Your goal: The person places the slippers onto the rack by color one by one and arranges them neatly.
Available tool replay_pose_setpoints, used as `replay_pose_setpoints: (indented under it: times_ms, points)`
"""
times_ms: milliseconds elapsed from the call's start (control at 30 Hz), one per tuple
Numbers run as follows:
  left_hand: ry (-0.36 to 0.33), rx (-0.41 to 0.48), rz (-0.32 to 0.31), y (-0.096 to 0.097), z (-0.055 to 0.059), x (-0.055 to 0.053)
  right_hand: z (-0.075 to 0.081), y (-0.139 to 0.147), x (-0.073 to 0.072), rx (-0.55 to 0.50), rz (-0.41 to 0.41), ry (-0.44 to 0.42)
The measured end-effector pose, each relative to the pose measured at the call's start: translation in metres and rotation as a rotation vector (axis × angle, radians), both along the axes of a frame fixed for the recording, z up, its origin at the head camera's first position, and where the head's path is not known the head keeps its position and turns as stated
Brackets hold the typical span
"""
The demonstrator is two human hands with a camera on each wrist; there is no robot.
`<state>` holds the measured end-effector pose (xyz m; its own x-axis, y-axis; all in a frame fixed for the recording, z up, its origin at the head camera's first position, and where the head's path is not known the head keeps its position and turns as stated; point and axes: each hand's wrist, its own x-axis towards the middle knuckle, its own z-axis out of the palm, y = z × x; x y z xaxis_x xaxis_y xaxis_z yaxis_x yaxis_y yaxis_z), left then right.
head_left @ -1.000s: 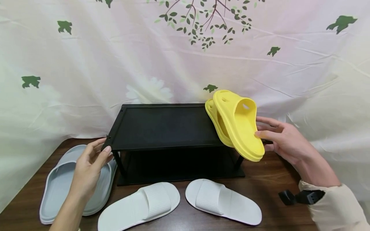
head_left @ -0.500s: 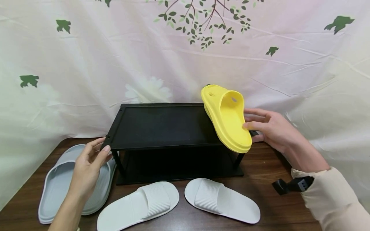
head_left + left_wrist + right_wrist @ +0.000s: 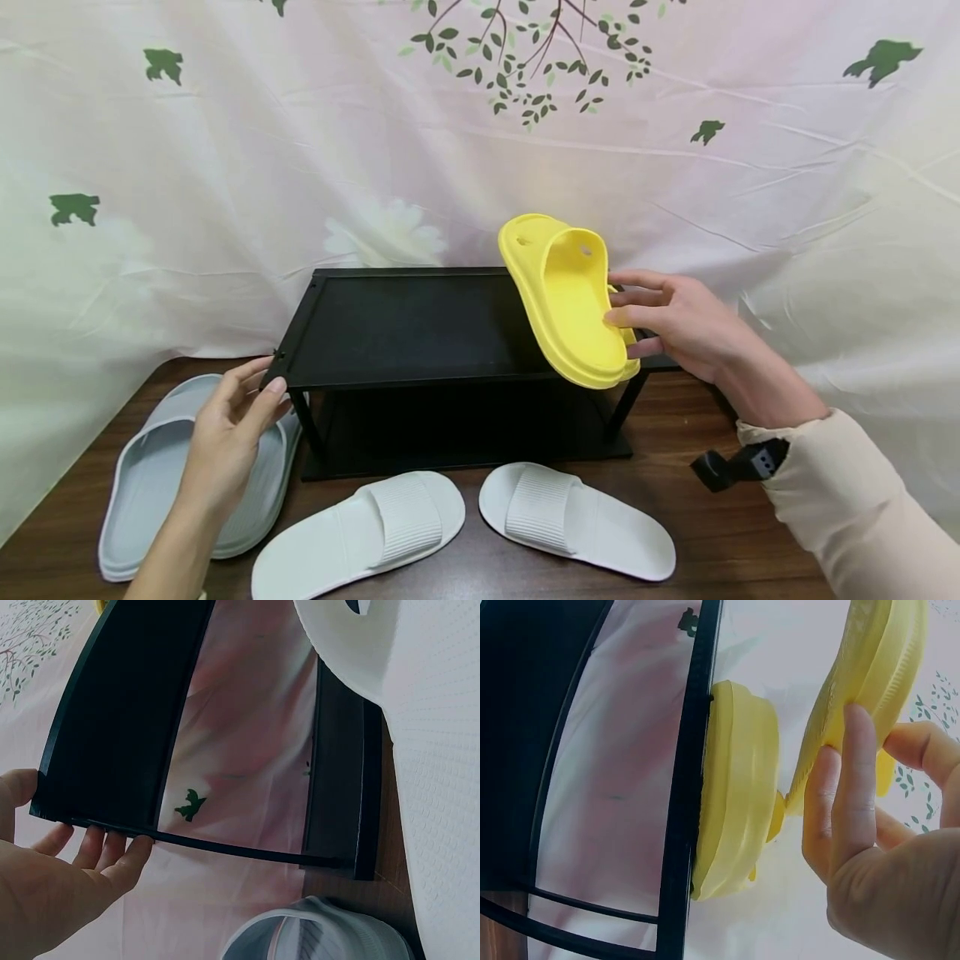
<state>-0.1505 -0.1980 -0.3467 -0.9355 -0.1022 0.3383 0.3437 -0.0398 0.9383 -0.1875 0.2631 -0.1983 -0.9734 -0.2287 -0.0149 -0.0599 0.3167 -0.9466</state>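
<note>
A black two-tier shoe rack stands in front of a floral cloth. My left hand grips its near left corner, thumb at the front edge and fingers along the end bar. With the thumb and fingers of my right hand, I hold a yellow slipper by its heel part, toe pointing to the back and tilted up over the rack's right half. In the right wrist view its sole side is raised off the top shelf. The other yellow slipper rests on that shelf, mostly hidden in the head view.
Two white slippers lie on the dark wooden table before the rack, toes turned toward each other. Grey slippers lie at the left, partly behind my left forearm. The patterned cloth hangs right behind the rack.
My right hand has carried the yellow slipper leftward and slightly up, from the rack's right end to above its right half. My left hand stays at the corner.
</note>
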Motion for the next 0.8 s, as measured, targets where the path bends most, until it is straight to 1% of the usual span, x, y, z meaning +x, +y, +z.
replay_pose_setpoints:
  times_ms: [100, 333, 533, 800]
  points:
    - [-0.004, 0.001, 0.002, 0.000, 0.000, 0.000, 0.002, -0.005, -0.001, 0.015, 0.003, -0.015]
    - [-0.005, -0.005, 0.001, 0.000, 0.000, 0.000, 0.006, -0.022, -0.008, 0.087, 0.016, -0.046]
    - [-0.005, -0.008, 0.007, -0.001, -0.001, 0.000, 0.008, -0.031, -0.017, 0.093, 0.028, -0.067]
    - [0.000, -0.004, 0.002, 0.000, 0.000, -0.001, 0.004, -0.039, -0.029, 0.091, 0.016, -0.104]
